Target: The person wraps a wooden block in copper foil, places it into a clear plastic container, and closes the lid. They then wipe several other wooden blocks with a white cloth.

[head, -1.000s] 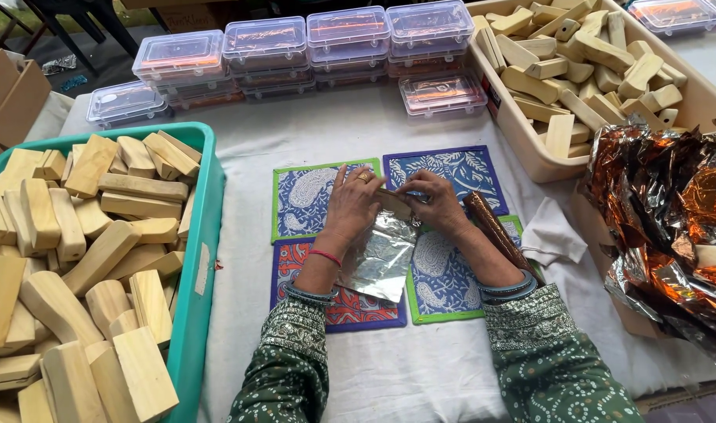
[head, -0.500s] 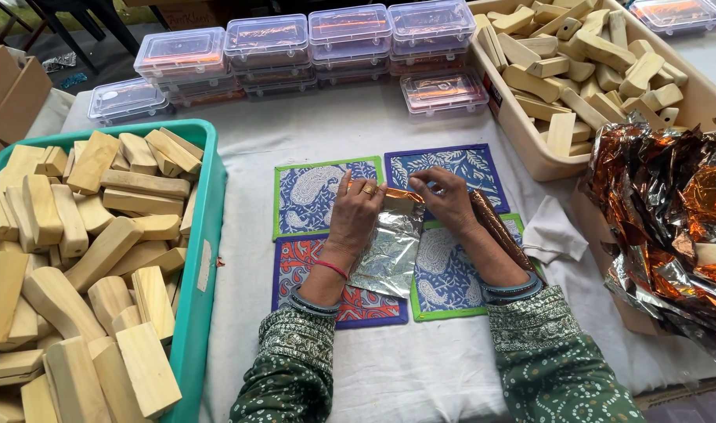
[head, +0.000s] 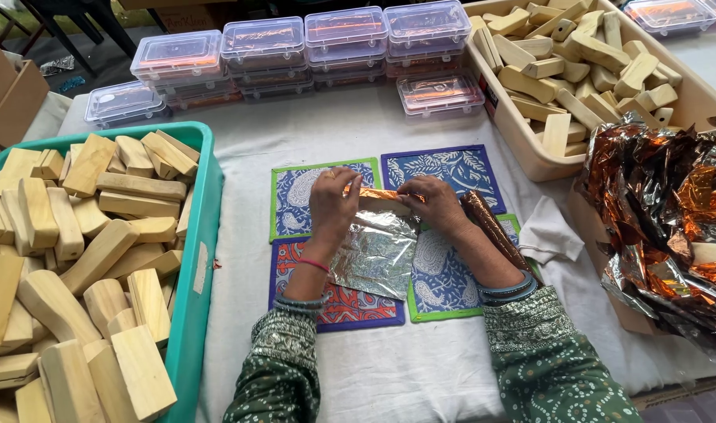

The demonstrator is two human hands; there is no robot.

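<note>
Here both hands press on a foil sheet at the middle of the bench. The left hand lies with fingers curled down over the sheet's far left edge, and the right hand does the same at the far right edge. Between them the far edge is rolled into a copper-coloured band, pinched under the fingertips of both hands; what lies inside the roll is hidden. The rest of the sheet spreads silver and crinkled toward the person, resting on four printed mats, two blue at the far side, one red and one blue-green nearer. Just beside the right wrist lies a wrapped copper stick, touching a white cloth. A teal tray at the left holds many pale wooden blocks. A beige tub at the far right holds more. A heap of loose copper foil sits at the right edge. Clear lidded boxes are stacked along the far side.
</note>
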